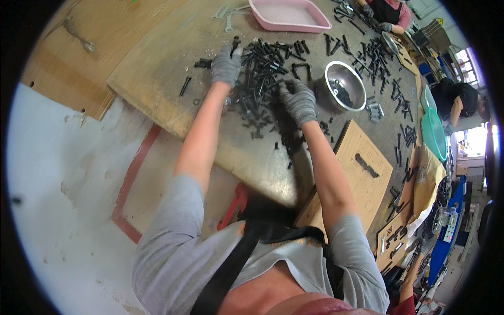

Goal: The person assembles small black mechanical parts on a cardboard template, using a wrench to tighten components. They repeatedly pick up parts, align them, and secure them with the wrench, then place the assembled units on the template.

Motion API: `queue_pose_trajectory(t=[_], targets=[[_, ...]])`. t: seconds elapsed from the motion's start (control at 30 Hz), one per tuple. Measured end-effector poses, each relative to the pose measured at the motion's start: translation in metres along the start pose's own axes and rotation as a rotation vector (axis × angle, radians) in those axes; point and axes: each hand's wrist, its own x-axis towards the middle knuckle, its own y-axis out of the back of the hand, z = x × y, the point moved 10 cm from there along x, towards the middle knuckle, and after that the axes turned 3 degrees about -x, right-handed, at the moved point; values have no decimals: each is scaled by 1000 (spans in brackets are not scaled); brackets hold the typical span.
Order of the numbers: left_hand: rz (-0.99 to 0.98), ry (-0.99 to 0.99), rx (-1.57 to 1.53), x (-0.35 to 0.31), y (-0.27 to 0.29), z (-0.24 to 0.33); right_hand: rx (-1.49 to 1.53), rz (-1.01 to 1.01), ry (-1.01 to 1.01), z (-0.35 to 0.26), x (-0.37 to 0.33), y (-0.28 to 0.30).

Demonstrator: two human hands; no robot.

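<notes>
L hand [227, 68] has fingers closed on a black bolt [235, 42], head up, by the big bolt pile [262, 64]; R hand [299, 101] is at the pile's R side w/ fingers bent; can't tell if they grip a bolt; pile is on the counter [157, 68], mostly btwn both hands; steel bowl [356, 95] is near R hand; pink tub [294, 25] is past the pile.

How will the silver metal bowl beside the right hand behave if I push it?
The silver metal bowl is probably stiff: its thin rim looks evenly round. Its curved sides suggest it could rock or tip if pushed high. The dark parts inside leave room, so they may slide.
</notes>
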Motion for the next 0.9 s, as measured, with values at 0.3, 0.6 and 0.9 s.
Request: queue_pose_trajectory(t=[0.3,0.6,0.9], targets=[[-109,-106,-142,-7,-9,12,-356,-126,258,-58,77,-27],[-148,21,-352,-2,-21,-10,241,-129,56,-51,74,-42],[-149,-182,-65,-26,-27,22,1628,-368,-265,-73,55,-91]])
